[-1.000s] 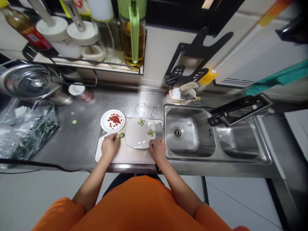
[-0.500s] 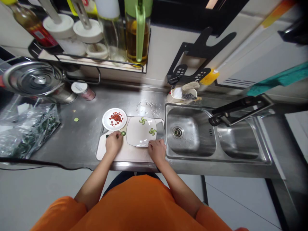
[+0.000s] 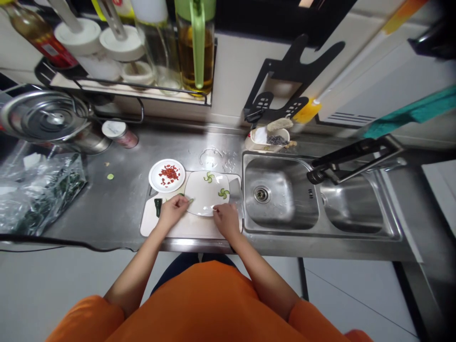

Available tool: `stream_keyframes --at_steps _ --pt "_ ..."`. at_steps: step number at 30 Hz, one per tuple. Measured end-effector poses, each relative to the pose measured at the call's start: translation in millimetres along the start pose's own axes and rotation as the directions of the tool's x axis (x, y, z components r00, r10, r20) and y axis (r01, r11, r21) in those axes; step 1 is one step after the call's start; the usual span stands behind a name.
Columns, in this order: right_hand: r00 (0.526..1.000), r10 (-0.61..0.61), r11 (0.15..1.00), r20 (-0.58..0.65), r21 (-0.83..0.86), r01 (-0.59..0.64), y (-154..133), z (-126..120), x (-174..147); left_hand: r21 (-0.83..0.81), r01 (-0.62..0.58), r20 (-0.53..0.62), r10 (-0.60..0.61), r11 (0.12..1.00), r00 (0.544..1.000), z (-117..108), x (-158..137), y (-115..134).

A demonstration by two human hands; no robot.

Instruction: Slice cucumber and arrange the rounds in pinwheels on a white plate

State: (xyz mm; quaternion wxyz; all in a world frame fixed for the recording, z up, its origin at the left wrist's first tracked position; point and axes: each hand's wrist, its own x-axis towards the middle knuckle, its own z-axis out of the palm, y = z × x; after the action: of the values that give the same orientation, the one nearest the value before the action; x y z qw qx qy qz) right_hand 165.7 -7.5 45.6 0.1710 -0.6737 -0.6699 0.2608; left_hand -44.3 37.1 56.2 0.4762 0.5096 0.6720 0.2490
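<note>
A white squarish plate (image 3: 201,192) rests on a white cutting board (image 3: 192,229), with two pinwheels of green slices (image 3: 223,193) on its far and right sides. Between its thumb and fingertips my left hand (image 3: 174,211) pinches a thin green slice (image 3: 190,200) at the plate's left rim. My right hand (image 3: 227,221) is closed at the plate's near right edge; what its fingertips pinch, if anything, is too small to make out. Behind that hand lies a broad knife blade (image 3: 235,192). Left of my left hand is a dark green cucumber piece (image 3: 158,207).
A round white plate of chopped red pieces (image 3: 169,175) sits at the board's back left. To the right is a steel double sink (image 3: 285,223) with a black faucet (image 3: 335,164). A plastic bag of greens (image 3: 53,194), a lidded pot (image 3: 53,118) and a canister (image 3: 120,134) stand left.
My left hand has moved right to the plate's rim with a green slice, uncovering the dark green cucumber piece. My right hand has shifted slightly left along the plate's near edge.
</note>
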Motion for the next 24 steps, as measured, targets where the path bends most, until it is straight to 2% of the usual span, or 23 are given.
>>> stream_keyframes --at_steps 4,6,11,16,19,21,23,24 --pt "0.994 -0.102 0.985 -0.028 0.135 0.104 -4 6 9 -0.071 -0.026 0.152 0.036 0.997 0.988 17 -4 10" --pt "0.995 -0.099 0.976 -0.029 0.192 0.102 -7 8 10 -0.099 -0.019 0.218 0.040 0.995 0.975 25 -4 10" --pt "0.996 0.075 0.954 0.042 0.287 -0.084 -13 7 12 -0.097 -0.010 0.295 0.039 0.995 0.955 34 0 6" --pt "0.961 0.240 0.868 0.136 0.413 -0.276 -12 8 14 -0.075 -0.042 0.313 0.064 0.996 0.948 38 2 2" --pt "0.948 0.286 0.830 0.142 0.458 -0.319 -10 11 16 0.011 -0.129 0.288 0.121 0.992 0.950 39 3 2" --pt "0.939 0.317 0.822 0.134 0.455 -0.342 -9 14 18 0.125 -0.237 0.279 0.195 0.963 0.940 39 6 2" --pt "0.928 0.351 0.825 0.122 0.430 -0.368 -10 17 19 0.218 -0.389 0.299 0.318 0.895 0.900 39 11 2" --pt "0.925 0.364 0.831 0.112 0.409 -0.377 -10 19 20 0.247 -0.471 0.317 0.389 0.847 0.865 39 14 1"
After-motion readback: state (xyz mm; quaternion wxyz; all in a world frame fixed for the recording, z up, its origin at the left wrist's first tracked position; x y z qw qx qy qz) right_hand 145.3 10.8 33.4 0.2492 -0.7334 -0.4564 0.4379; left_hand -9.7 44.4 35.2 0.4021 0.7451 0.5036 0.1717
